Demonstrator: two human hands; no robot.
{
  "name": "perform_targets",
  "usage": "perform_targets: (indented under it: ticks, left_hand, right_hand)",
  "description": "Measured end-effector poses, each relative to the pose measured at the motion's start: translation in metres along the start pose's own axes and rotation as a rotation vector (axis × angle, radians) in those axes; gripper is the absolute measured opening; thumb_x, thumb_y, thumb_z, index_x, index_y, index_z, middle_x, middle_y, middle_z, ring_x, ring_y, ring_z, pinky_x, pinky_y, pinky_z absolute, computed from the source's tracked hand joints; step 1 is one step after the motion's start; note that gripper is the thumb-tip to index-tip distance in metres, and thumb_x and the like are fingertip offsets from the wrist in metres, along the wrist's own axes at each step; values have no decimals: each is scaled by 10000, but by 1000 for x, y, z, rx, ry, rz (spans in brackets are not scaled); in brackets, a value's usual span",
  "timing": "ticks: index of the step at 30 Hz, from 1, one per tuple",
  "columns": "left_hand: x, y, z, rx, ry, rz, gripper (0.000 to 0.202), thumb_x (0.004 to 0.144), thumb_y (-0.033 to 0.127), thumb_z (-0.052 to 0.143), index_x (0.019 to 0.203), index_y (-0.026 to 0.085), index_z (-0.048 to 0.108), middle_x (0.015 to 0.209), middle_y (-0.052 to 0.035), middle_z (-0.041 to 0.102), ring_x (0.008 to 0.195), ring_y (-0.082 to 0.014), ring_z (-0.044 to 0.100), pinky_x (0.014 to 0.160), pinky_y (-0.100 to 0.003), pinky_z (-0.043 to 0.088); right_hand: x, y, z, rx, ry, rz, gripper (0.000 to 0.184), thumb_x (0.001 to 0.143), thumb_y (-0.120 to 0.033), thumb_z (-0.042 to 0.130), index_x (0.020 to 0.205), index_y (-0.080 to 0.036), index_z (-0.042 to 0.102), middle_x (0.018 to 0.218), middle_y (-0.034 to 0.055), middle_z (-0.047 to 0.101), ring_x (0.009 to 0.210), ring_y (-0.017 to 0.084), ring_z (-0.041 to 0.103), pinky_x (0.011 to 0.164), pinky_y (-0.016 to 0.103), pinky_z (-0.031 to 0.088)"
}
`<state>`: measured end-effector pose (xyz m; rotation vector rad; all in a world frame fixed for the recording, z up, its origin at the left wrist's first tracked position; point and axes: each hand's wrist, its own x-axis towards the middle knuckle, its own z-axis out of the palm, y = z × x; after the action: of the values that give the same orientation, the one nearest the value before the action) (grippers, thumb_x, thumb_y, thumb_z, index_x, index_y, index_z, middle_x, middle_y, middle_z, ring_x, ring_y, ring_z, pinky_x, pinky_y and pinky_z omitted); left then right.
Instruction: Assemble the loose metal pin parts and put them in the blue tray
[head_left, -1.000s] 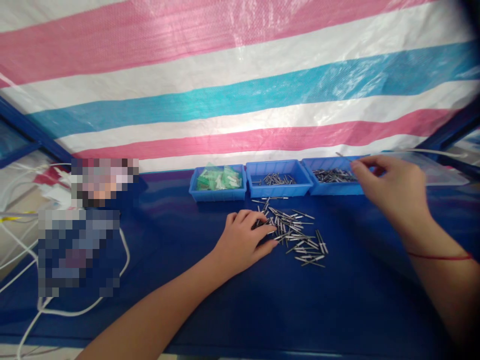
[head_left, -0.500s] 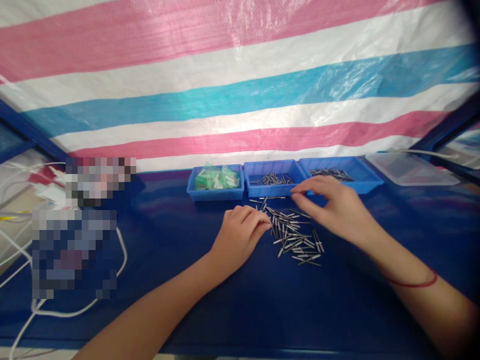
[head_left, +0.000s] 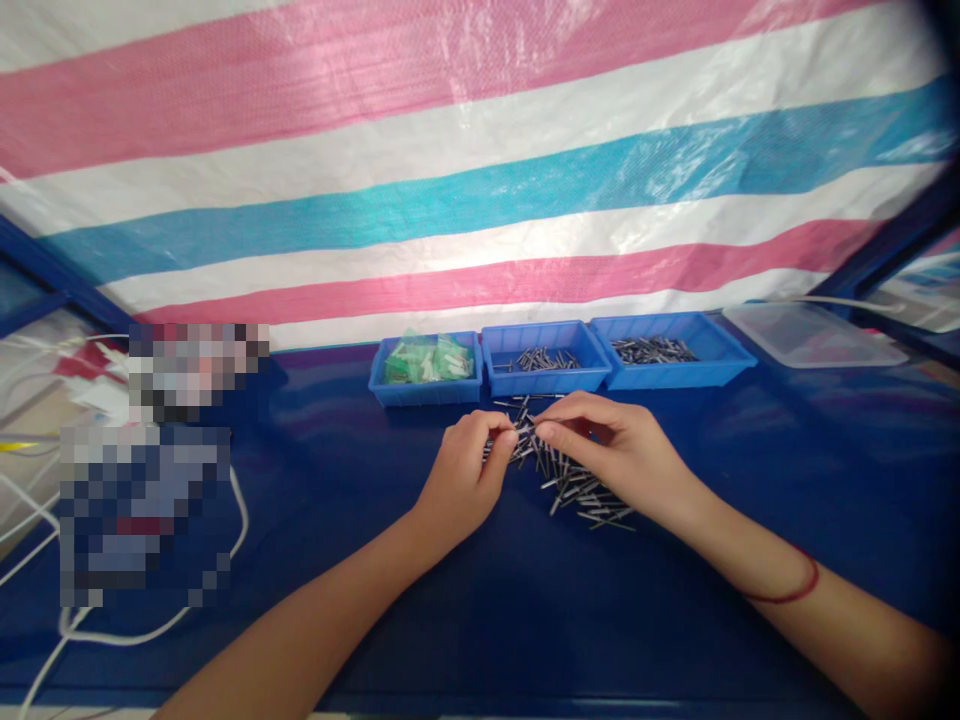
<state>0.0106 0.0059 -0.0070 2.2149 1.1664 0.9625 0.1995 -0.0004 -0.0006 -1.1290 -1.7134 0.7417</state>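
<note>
One slim metal pin (head_left: 524,431) pinched by left hand (head_left: 459,482) and right hand (head_left: 634,455), loose pins (head_left: 576,488) piled on worktop (head_left: 510,630)

Blind rivets, loose pile (head_left: 577,486), toward back edge of worktop (head_left: 480,640): partly covered by right hand (head_left: 626,450); too small to count.

Small metal piece (head_left: 524,431), pinched between left hand (head_left: 466,475) and right hand: largely hidden, type unclear.

Pixelated patches (head_left: 146,510), worktop's left end: contents unreadable.

White cable (head_left: 135,640), front-left corner: cut off by bottom picture edge.
</note>
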Motion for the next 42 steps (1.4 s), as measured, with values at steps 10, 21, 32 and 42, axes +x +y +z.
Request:
perform_targets:
  ticks: [10, 21, 32, 42]
  left_hand:
    - [1, 1, 3, -63, -43, 88, 156, 923, 270, 487, 917, 176, 612, 960, -70, 645, 932, -191, 582, 813, -312, 447]
    - [2, -1, 3, -90, 20, 92, 106, 868, 289, 582, 883, 187, 609, 938, -60, 638, 935, -189, 583, 843, -327, 458]
    - [0, -1, -2, 83, -39, 101, 260, 873, 339, 569, 1091, 203, 600, 1054, -70, 644, 1039, -215, 541, 919, -375, 400]
    - [-4, -8, 4, 401, -251, 247, 167, 900, 317, 539, 963, 259, 682, 1105, -34, 621, 1078, -217, 485, 865, -385, 336]
  right_hand:
    - [-3, -11, 3, -24, 31, -30, 132, 822, -330, 629, 790, -210, 673, 775, 31, 670, 664, 151, 577, 583, 282, 467]
    - [-4, -15, 1, -16, -43, -103, 110, 854, -275, 580, 866, -214, 670, 821, 43, 656, 681, 147, 573, 591, 278, 470]
    - [12, 5, -29, -333, 104, -100, 151, 859, -321, 544, 827, -226, 658, 838, 45, 679, 752, 199, 616, 653, 327, 479]
    - [29, 66, -113, -1097, 468, 186, 287, 818, -403, 528, 890, -181, 694, 824, 122, 697, 752, 277, 627, 648, 361, 423]
